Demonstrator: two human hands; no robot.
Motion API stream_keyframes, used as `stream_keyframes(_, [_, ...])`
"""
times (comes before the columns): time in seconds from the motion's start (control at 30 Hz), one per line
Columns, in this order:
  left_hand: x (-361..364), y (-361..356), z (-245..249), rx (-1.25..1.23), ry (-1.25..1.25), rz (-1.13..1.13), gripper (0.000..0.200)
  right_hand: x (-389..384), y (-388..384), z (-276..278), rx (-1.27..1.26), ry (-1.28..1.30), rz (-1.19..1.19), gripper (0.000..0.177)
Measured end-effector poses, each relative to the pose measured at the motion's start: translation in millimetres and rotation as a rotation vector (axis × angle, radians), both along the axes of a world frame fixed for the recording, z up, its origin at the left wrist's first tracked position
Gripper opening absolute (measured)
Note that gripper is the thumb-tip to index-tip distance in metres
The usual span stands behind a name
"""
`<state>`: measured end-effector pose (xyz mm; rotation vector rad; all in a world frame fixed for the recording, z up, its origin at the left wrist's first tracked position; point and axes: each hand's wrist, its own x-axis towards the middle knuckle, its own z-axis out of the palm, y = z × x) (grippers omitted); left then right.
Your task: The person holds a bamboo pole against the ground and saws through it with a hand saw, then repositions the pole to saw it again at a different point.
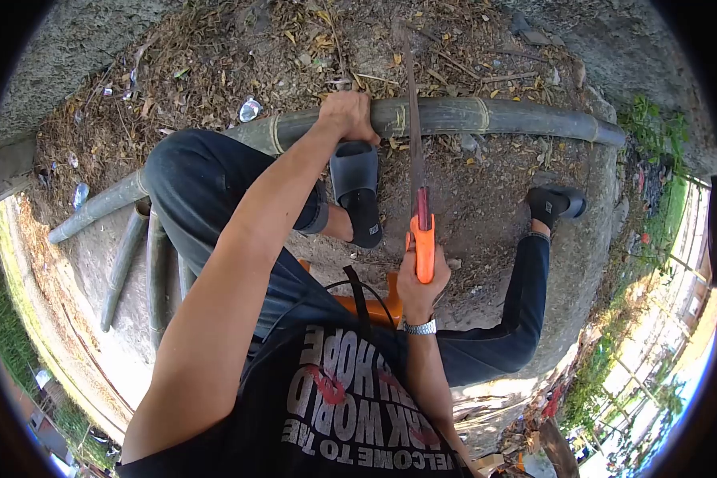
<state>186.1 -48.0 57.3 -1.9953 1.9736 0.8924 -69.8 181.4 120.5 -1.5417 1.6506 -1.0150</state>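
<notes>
A long green-grey bamboo pole (534, 121) lies across the dirt in front of me. My left hand (347, 114) is wrapped over the pole near its middle, just above my sandalled foot. In my right hand (419, 288) is the orange handle of a hand saw (425, 253), with the fingers closed round it. The saw's long narrow blade points away from me and crosses the pole a short way right of my left hand. Pale rings mark the pole's joints on both sides of the blade.
Shorter bamboo pieces (125, 271) lie at the left beside my knee. An orange seat (392, 301) shows under me. Dry leaves and bits of litter, among them a crumpled clear plastic piece (249, 109), cover the ground towards a concrete wall (95, 36).
</notes>
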Motion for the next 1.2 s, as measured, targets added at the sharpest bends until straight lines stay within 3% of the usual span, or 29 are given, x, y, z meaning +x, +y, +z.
stream_keyframes(0.17, [1,0,-1,0.009,-0.006,-0.003,0.093,-5,35,-3,0.072,-0.007,-0.036,0.014])
stream_keyframes(0.73, [-2,3,6,0.018,-0.009,0.005,0.091,-4,37,7,0.034,0.078,-0.070,0.019])
stream_keyframes(1.03, [-6,6,12,-0.022,-0.032,-0.032,0.088,24,-14,-14,-0.012,0.029,-0.048,0.023])
stream_keyframes(1.2, [0,-1,3,-0.016,-0.020,-0.061,0.089,-7,47,-1,-0.024,0.102,-0.026,0.018])
